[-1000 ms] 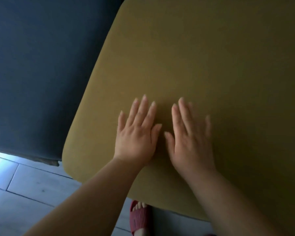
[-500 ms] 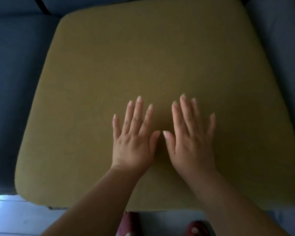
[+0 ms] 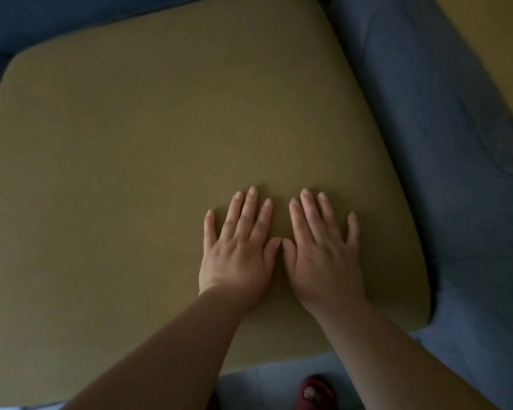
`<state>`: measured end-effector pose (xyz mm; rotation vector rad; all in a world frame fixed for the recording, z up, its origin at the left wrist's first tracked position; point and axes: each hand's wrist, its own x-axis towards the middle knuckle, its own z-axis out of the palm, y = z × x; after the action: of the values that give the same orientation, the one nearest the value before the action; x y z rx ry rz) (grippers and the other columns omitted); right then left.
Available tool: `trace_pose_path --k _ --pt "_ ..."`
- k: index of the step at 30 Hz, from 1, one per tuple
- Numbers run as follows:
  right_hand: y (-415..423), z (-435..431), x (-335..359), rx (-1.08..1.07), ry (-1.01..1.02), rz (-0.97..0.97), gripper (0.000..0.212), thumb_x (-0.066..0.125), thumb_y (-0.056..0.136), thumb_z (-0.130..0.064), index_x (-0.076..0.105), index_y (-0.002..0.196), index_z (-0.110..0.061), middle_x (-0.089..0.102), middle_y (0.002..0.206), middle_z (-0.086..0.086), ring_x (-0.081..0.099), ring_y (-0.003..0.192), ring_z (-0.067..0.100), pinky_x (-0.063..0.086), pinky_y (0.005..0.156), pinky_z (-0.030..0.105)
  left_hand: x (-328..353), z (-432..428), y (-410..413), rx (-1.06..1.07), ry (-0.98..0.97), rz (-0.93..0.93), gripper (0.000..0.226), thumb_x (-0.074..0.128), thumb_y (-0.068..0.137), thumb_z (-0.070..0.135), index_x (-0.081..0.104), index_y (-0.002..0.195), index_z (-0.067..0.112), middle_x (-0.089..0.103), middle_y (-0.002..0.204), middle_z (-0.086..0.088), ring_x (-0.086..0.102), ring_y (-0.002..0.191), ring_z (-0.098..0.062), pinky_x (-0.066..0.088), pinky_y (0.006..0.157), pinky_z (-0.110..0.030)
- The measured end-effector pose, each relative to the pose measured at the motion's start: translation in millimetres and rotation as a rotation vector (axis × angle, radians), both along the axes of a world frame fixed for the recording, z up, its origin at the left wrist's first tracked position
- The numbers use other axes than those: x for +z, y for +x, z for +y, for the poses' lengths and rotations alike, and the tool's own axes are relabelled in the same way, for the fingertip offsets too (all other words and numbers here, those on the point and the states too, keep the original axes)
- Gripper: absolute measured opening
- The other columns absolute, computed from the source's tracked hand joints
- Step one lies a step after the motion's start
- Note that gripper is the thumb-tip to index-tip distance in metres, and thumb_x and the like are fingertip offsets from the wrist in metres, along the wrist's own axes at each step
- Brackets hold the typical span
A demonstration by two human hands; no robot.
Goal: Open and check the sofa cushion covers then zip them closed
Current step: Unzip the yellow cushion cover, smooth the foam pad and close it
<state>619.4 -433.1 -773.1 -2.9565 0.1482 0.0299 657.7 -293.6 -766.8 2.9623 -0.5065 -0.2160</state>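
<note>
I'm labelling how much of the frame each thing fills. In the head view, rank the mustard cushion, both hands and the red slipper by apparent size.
1. mustard cushion, by far the largest.
2. left hand and right hand: they look alike, so unranked.
3. red slipper, smallest; the frame edge cuts it off.

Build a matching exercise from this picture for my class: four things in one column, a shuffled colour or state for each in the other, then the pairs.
Things:
1. cushion
2. sofa
3. slipper
4. left hand

Colour or state:
A. dark red
B. lies flat, fingers straight
C. mustard yellow
D. blue-grey

Pairs: 1-C, 2-D, 3-A, 4-B
</note>
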Motion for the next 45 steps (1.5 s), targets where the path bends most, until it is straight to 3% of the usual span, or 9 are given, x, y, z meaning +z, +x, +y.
trace_pose_path --k 13,17,22,25,30,35,40,43,45 --pt "0 0 1 -0.002 0.084 -0.062 0.059 0.032 0.098 -0.043 0.037 0.149 -0.016 0.027 0.16 0.004 0.021 0.148 0.024 0.016 0.113 0.06 5 -4 -1 0.01 0.037 -0.001 0.065 0.01 0.092 0.053 0.016 0.152 0.03 0.0 0.161 0.008 -0.006 0.147 -0.01 -0.003 0.118 -0.048" --pt "-12 -23 20 -0.146 0.08 -0.225 0.064 0.035 0.097 -0.044 0.026 0.154 -0.016 0.014 0.163 0.008 0.012 0.15 0.028 0.005 0.113 0.061 26 -12 -6 -0.003 -0.088 -0.084 0.067 0.012 0.093 0.054 0.014 0.153 0.026 -0.008 0.16 0.005 -0.014 0.146 -0.012 -0.006 0.117 -0.051" --pt "-43 -45 5 -0.182 0.011 -0.032 0.067 0.024 0.096 -0.051 0.028 0.153 -0.016 0.02 0.162 0.007 0.018 0.148 0.029 0.024 0.11 0.067 15 -29 -30 -0.099 0.009 0.008 0.069 0.005 0.091 0.058 0.006 0.153 0.029 -0.012 0.16 0.007 -0.015 0.146 -0.01 -0.008 0.117 -0.047" --pt "-41 -38 12 -0.208 0.056 -0.127 0.067 0.03 0.096 -0.05 0.024 0.154 -0.016 0.015 0.163 0.01 0.013 0.149 0.03 0.014 0.112 0.066 19 -28 -28 -0.092 -0.103 -0.025 0.067 0.008 0.092 0.055 0.012 0.153 0.028 -0.006 0.161 0.006 -0.008 0.148 -0.013 -0.002 0.118 -0.051" --pt "-48 2 10 -0.124 0.005 -0.037 0.065 0.022 0.097 -0.051 0.026 0.154 -0.019 0.018 0.163 0.005 0.015 0.149 0.028 0.015 0.112 0.068 16 -3 -38 -0.08 -0.001 0.036 0.062 0.008 0.096 0.052 0.009 0.154 0.029 -0.01 0.16 0.008 -0.012 0.147 -0.01 -0.003 0.119 -0.049" --pt "-42 36 21 -0.077 0.089 -0.123 0.061 0.022 0.1 -0.046 0.02 0.155 -0.019 0.01 0.164 0.005 0.008 0.15 0.026 0.001 0.114 0.059 25 18 -34 0.018 -0.188 -0.078 0.06 0.02 0.096 0.044 0.019 0.152 0.025 -0.006 0.157 0.009 -0.002 0.148 -0.013 0.0 0.118 -0.05" --pt "-42 68 10 -0.032 0.024 0.017 0.065 0.014 0.097 -0.05 0.022 0.155 -0.02 0.012 0.164 0.003 0.008 0.15 0.025 0.008 0.114 0.062 13 60 -50 0.074 -0.051 -0.002 0.066 0.006 0.091 0.052 0.018 0.152 0.03 -0.001 0.161 0.007 -0.005 0.147 -0.011 -0.001 0.119 -0.048" --pt "-37 89 21 0.024 0.057 -0.102 0.062 0.022 0.098 -0.044 0.02 0.155 -0.018 0.008 0.164 0.005 0.006 0.151 0.026 0.002 0.114 0.06 23 75 -46 0.133 -0.168 -0.089 0.062 0.016 0.093 0.047 0.019 0.152 0.027 -0.003 0.159 0.006 -0.006 0.147 -0.011 -0.003 0.117 -0.049" --pt "-38 108 14 0.087 0.071 -0.084 0.061 0.026 0.098 -0.042 0.026 0.153 -0.018 0.014 0.163 0.005 0.012 0.15 0.027 0.008 0.114 0.063 19 93 -49 0.172 -0.089 -0.053 0.062 0.014 0.093 0.048 0.013 0.153 0.03 -0.009 0.158 0.007 -0.014 0.145 -0.008 -0.006 0.117 -0.049"
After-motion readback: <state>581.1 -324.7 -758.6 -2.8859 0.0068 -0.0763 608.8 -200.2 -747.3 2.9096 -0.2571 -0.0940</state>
